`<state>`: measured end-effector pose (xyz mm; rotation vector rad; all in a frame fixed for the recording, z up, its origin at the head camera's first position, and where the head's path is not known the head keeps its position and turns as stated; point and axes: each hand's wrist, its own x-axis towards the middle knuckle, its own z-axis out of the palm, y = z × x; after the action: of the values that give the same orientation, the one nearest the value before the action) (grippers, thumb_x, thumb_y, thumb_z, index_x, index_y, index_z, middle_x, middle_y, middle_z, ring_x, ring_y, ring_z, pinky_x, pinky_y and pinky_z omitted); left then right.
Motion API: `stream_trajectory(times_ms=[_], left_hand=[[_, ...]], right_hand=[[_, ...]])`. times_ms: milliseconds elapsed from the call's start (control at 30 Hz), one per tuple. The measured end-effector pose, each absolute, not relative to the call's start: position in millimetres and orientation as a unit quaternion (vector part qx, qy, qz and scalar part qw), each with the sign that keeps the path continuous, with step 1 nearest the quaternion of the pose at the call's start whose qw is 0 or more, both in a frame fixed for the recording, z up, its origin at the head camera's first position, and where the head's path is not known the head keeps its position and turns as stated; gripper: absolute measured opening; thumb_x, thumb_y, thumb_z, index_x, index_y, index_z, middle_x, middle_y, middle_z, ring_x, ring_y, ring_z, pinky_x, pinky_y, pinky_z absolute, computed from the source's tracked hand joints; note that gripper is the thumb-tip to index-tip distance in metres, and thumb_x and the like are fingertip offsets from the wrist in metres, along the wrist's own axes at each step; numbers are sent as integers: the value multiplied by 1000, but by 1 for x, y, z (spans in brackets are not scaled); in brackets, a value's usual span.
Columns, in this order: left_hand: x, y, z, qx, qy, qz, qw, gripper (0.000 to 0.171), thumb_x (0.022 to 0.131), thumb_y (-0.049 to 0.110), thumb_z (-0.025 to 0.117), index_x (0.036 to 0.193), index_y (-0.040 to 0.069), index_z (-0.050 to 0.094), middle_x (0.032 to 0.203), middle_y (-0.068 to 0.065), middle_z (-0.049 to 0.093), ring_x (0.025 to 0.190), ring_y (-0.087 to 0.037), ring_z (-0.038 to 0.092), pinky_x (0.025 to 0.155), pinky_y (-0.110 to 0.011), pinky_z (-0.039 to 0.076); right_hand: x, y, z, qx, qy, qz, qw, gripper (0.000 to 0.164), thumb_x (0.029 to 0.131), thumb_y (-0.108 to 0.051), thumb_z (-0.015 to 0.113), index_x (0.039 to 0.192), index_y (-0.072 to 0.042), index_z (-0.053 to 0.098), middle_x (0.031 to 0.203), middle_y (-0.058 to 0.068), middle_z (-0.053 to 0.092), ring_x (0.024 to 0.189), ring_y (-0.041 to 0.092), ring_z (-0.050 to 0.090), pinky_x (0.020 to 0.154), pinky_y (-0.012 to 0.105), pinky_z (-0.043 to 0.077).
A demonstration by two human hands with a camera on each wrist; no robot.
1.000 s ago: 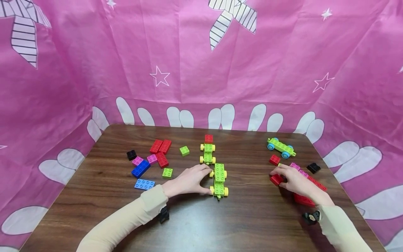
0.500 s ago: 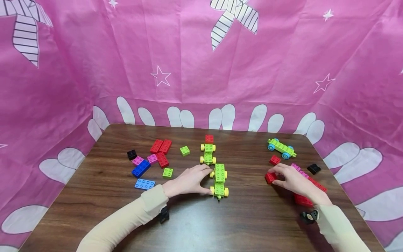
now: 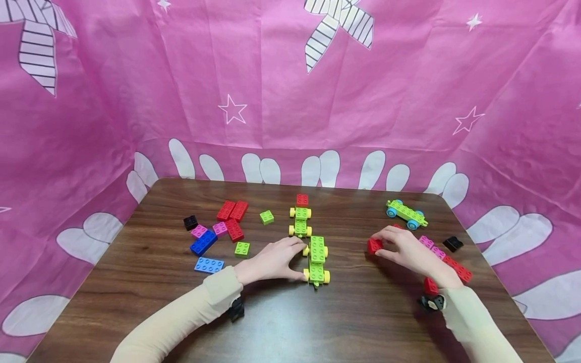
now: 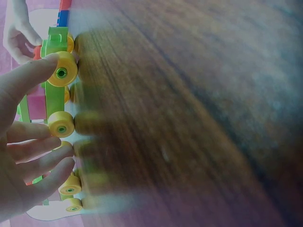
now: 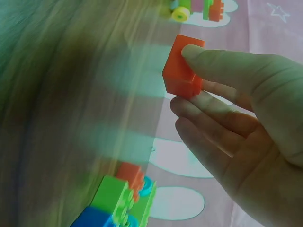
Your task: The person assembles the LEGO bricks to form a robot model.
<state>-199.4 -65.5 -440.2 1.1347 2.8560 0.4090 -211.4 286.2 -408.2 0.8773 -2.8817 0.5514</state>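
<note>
My left hand point(image 3: 274, 259) rests beside the nearer lime-green toy car point(image 3: 317, 249). In the left wrist view its thumb point(image 4: 49, 59) touches one yellow wheel point(image 4: 61, 73), and the fingertips lie at another. A pink brick point(image 4: 37, 106) sits under the green brick on this car. On the right, my right hand point(image 3: 404, 249) pinches a red building brick point(image 5: 180, 66) between thumb and fingers, with the studs facing the fingers in the right wrist view. Behind the nearer car stands a second green car point(image 3: 300, 220) with yellow wheels and a red brick point(image 3: 302, 200) at its far end.
Loose bricks lie at left: red point(image 3: 234, 229), dark blue point(image 3: 203, 243), light blue point(image 3: 209, 264), pink, black and green point(image 3: 242, 249). A green car base point(image 3: 405, 212) with blue wheels stands back right. More red point(image 3: 457, 268), pink and black point(image 3: 453, 244) bricks lie at right.
My right hand has moved left with the red brick, away from the bricks on the right. The left hand and the nearer car stay in place.
</note>
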Motion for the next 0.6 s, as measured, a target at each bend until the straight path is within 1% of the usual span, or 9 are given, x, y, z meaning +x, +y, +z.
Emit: stream_trajectory(times_ms=[167, 400, 600], left_hand=[[-199, -66, -440, 365, 922, 131, 21, 75, 75, 58, 68, 132, 11, 52, 132, -2, 53, 120, -16, 52, 89, -35, 52], [-198, -66, -439, 362, 922, 135, 27, 75, 75, 57, 68, 132, 11, 52, 132, -2, 53, 121, -16, 51, 89, -36, 52], [-199, -65, -439, 360, 923, 131, 33, 76, 76, 58, 67, 133, 11, 51, 134, -2, 52, 122, -16, 50, 91, -36, 52]], right_hand=[[-217, 275, -405, 292, -935, 196, 41, 36, 72, -15, 80, 106, -11, 67, 100, 1, 67, 87, 17, 63, 75, 33, 56], [-220, 261, -400, 297, -934, 196, 33, 36, 73, -18, 79, 107, -14, 67, 101, -2, 66, 89, 14, 62, 78, 32, 56], [-222, 252, -397, 295, -934, 199, 22, 38, 74, -21, 79, 109, -16, 66, 104, -2, 66, 89, 12, 61, 78, 31, 56]])
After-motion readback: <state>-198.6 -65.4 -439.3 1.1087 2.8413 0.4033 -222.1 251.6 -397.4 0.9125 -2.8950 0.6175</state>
